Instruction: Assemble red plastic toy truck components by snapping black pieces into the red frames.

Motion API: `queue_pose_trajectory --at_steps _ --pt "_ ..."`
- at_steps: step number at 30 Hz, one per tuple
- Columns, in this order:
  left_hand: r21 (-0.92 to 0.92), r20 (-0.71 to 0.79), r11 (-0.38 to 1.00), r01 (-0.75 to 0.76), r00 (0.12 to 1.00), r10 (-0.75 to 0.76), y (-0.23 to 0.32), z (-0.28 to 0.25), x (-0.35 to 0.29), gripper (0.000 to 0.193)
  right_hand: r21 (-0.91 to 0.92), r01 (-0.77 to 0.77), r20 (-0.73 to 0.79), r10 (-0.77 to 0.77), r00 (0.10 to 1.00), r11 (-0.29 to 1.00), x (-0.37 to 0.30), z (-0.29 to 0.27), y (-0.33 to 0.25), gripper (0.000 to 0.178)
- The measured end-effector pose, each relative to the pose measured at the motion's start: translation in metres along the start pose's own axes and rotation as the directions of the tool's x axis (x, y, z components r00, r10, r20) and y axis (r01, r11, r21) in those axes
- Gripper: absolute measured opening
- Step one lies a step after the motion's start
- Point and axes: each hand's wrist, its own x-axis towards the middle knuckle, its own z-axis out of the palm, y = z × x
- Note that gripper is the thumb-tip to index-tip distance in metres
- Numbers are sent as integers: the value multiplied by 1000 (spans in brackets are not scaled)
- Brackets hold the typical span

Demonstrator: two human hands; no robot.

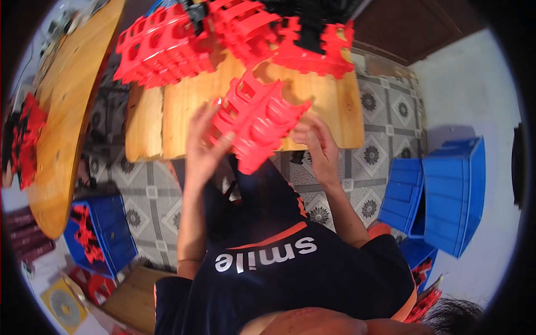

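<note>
A moulded red plastic part (258,114), with scooped round hollows and window-like slots, is held tilted above the near edge of the wooden table (184,120). My left hand (205,139) grips its left side, thumb in front and the other fingers partly hidden by it. Beside the part's right edge is my right hand (317,144), fingers loosely bent and thumb apart; whether the fingertips touch the edge is hard to tell. Similar red parts stand beyond it: a stacked row (164,47) at left, another stack (244,30) in the middle and more parts (315,58) at right.
Black pieces (309,33) lie among the red parts at the back. A second wooden table (70,117) runs along the left, with red and black parts (27,139) on it. Blue bins (455,195) stand at right, and another blue bin (114,234) holds red parts at lower left.
</note>
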Motion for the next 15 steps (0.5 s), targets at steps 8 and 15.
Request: queue_pose_trajectory --at_steps 8,15 --pt "779 74 607 -159 984 163 40 1 -17 83 -235 145 341 -58 938 961 44 34 19 64" --pt "815 129 538 -213 973 189 26 -8 -6 82 -220 110 161 -75 984 969 31 42 31 48"
